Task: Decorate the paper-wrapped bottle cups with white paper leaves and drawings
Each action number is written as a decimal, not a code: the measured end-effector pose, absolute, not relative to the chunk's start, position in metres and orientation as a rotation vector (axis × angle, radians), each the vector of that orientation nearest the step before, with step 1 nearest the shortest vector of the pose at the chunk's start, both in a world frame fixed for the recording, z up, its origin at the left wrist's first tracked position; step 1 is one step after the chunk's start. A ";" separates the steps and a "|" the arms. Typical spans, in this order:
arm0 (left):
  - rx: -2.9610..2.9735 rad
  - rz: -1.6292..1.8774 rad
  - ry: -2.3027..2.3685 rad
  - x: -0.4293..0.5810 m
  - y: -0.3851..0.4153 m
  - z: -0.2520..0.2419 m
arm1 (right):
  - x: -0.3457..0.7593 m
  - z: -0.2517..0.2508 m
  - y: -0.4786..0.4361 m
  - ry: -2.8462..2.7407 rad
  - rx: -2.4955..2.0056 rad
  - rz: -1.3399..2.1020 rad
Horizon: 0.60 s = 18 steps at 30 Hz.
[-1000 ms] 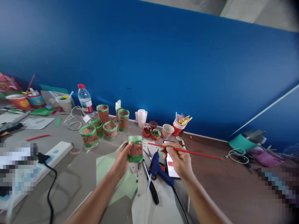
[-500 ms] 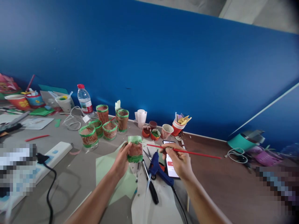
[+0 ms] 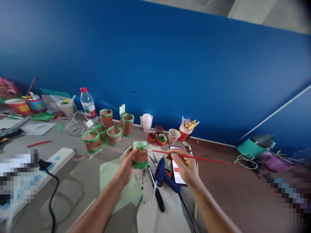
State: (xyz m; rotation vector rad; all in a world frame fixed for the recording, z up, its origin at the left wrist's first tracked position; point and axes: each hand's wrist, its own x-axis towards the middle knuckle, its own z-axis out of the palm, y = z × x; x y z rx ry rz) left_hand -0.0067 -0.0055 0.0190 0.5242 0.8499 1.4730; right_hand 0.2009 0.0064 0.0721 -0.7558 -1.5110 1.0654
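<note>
My left hand (image 3: 127, 164) is closed on the side of a small painted cup (image 3: 140, 156), brown in the middle with green bands at top and bottom. In my right hand (image 3: 182, 162), a red-handled paintbrush (image 3: 201, 158) is pinched near its front part. Its tip touches or nearly touches the upper part of the cup. Beneath the hands lie a blue glue gun (image 3: 162, 174), a black-handled tool (image 3: 158, 197) and scissors (image 3: 153, 158). Behind are paint caps, one with brown paint (image 3: 152, 136) and one with green paint (image 3: 161, 139).
Several brown-and-green painted cups (image 3: 92, 141) stand left of centre, near a water bottle (image 3: 88, 104). A white power strip (image 3: 55, 163) lies at left. A phone (image 3: 178, 173) lies under my right hand. A red cup with cutlery (image 3: 184, 133) is at the back, before the blue partition (image 3: 155, 64).
The brush's back end has shifted slightly left, and its tip has moved a little left on the cup. Both hands keep their holds, and the cup is almost still.
</note>
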 end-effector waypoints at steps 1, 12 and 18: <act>0.531 1.470 0.844 -0.007 -0.006 0.019 | 0.201 0.073 0.006 -1.503 -0.761 1.064; 0.578 1.454 0.843 -0.008 -0.004 0.017 | 0.202 0.075 0.007 -1.478 -0.786 1.056; 0.567 1.466 0.854 -0.007 -0.005 0.018 | 0.200 0.077 0.006 -1.502 -0.795 1.081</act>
